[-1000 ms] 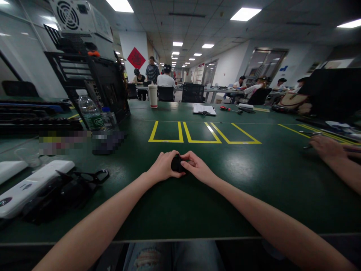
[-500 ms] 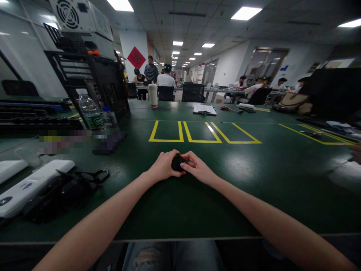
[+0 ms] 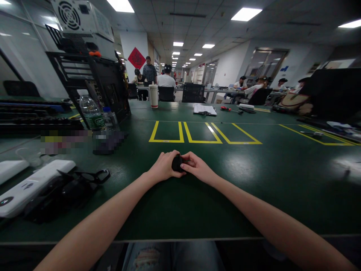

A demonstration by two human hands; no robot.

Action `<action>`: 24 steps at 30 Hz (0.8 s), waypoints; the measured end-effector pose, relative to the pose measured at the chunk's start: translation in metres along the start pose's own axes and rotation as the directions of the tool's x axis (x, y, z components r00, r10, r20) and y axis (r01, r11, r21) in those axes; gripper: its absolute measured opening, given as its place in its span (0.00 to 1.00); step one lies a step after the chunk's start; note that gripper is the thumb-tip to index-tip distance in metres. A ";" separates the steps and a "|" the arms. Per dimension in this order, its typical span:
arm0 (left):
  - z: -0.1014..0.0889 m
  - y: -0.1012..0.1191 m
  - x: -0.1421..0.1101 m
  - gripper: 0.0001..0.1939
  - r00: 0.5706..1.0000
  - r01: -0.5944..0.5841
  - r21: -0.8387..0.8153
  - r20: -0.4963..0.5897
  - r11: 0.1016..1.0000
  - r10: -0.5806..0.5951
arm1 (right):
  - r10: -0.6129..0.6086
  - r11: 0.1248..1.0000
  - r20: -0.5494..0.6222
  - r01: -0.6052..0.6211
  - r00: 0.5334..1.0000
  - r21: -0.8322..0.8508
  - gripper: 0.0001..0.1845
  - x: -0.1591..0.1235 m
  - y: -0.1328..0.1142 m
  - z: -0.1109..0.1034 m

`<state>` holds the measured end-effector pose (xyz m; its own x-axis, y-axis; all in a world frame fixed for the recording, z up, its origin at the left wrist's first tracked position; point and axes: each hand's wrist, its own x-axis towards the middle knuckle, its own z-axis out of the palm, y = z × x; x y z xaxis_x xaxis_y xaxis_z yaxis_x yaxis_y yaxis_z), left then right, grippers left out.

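Observation:
Between my two hands is a small black object [image 3: 176,163] with a rounded outline; its kind I cannot make out. My left hand [image 3: 165,165] wraps round its left side, thumb below and fingers above. From the other side my right hand [image 3: 197,166] pinches its right edge with thumb and fingers. Both hands rest low over the dark green table [image 3: 180,207], in front of the yellow tape outlines [image 3: 184,137]. Part of the black object is hidden by the fingers.
To the left lie black-framed glasses [image 3: 94,175], a white power-bank-like block [image 3: 36,186] and plastic bottles [image 3: 89,111]. A computer case [image 3: 104,86] stands behind them. Farther back are a cup [image 3: 153,96], a clipboard [image 3: 205,109] and a red screwdriver [image 3: 225,108]. People sit at distant desks.
My hands and the black object stay nearly still. At the right edge, another person's hand has gone out of view.

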<state>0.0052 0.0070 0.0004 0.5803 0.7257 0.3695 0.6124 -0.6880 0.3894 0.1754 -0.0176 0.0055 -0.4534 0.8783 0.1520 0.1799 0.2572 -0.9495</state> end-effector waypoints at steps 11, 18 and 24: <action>0.000 0.001 0.000 0.29 1.000 0.021 0.002 0.000 1.000 -0.021 | 0.034 0.998 -0.072 -0.037 0.997 -0.041 0.14 0.003 0.004 0.001; 0.002 -0.001 0.000 0.28 1.000 0.009 0.005 -0.007 1.000 -0.009 | -0.013 1.000 0.000 0.013 1.000 0.013 0.14 0.000 0.004 0.000; 0.001 -0.001 0.000 0.29 1.000 -0.007 -0.005 -0.004 1.000 0.007 | -0.024 1.000 -0.049 0.024 0.998 -0.006 0.11 0.002 0.006 0.002</action>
<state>0.0051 0.0072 -0.0007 0.5824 0.7207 0.3759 0.6054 -0.6932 0.3912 0.1740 -0.0153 -0.0003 -0.4141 0.8906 0.1882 0.1747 0.2807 -0.9438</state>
